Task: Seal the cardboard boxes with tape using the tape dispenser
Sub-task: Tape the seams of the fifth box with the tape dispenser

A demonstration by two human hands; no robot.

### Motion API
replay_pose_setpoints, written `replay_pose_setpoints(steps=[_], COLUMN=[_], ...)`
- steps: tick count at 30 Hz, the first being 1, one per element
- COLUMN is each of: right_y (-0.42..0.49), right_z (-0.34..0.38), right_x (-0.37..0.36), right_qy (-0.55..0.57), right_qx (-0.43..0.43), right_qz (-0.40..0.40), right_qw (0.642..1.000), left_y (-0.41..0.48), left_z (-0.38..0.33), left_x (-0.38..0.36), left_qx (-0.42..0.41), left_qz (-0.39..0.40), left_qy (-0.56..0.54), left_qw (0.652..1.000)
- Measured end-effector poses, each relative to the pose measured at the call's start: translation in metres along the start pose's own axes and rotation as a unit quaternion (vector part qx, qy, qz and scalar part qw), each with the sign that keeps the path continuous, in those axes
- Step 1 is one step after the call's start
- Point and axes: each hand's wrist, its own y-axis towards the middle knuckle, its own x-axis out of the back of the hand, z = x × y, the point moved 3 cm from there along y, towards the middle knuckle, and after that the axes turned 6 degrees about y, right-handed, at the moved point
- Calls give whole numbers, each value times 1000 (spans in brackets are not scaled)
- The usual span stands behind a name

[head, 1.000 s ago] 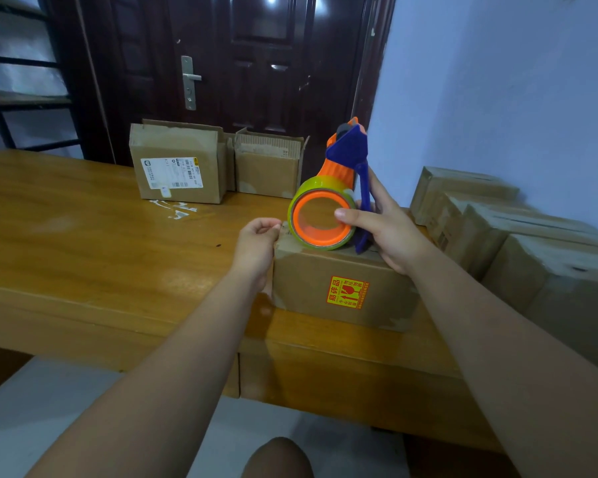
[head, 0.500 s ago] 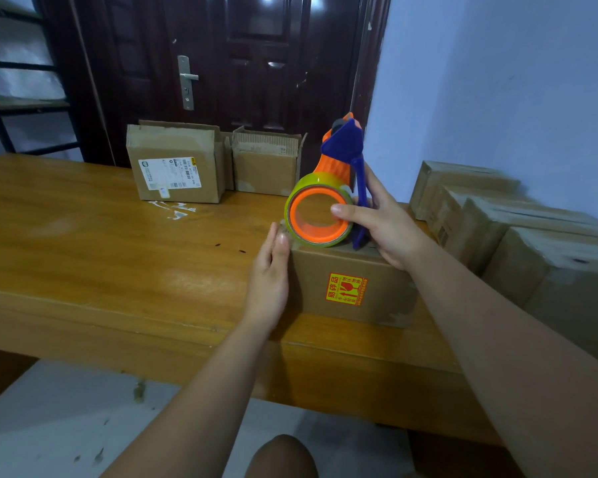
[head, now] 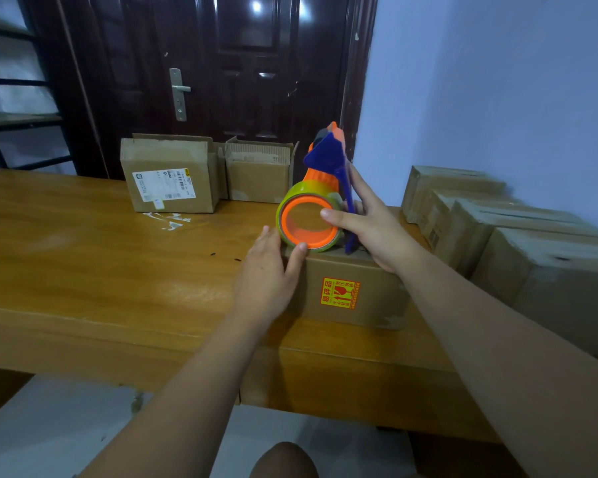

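cardboard box gets its tape started at the left end

orange, green and blue, the tape dispenser [head: 316,201] stands on the top left corner of the stickered box [head: 380,291], its handle tipped up and away from the camera. the right hand [head: 377,225] grips it, thumb across the orange hub of the roll and fingers curled behind the blue handle. the left hand [head: 266,274] lies flat, fingers straight, against the left end of the same box, its thumb at the top corner just under the roll, holding nothing. it appears to be pressing the tape's loose end down, though the clear tape itself is too faint to make out.

the stickered box sits near the front edge of the wooden table [head: 101,257], its red-and-yellow label [head: 340,293] facing the camera. by the look of it, the step in hand is anchoring the strip at the left end. the next move calls for the right hand to draw the dispenser rightward across the top, low enough for the tape to lie flat, while the left hand stops the box sliding, then a tilt to cut at the far end.

beyond the stickered box, two cartons [head: 170,174] wait with flaps up before a dark door [head: 239,63]. to its right, a row of boxes [head: 497,229] lines the wall.
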Motion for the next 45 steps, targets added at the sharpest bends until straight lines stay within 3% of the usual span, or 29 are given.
replay_pose_setpoints(steps=[7, 12, 20, 26, 33, 42, 45], right_y=[9, 13, -3, -12, -36, -56, -71], right_z=[24, 42, 58, 72, 68, 74, 76], right_x=[-4, 2, 54, 68, 99, 123, 138], right_qy=[-114, -276, -379, -481, -388, -442, -433], right_qx=[40, 66, 3, -13, -31, -60, -55], right_qz=[49, 88, 91, 113, 62, 52, 27], right_qw=[991, 955, 921, 869, 919, 893, 899], left_y=[3, 3, 1, -1, -4, -6, -6], left_z=[-1, -5, -12, -16, -22, -27, -28], left_x=[1, 2, 3, 2, 0, 1, 1], left_qx=[-1, 7, 4, 7, 10, 12, 20], left_qz=[-25, 6, 21, 20, 24, 31, 31], left_qy=[112, 207, 237, 247, 235, 234, 233], left_qw=[993, 978, 971, 969, 972, 972, 972])
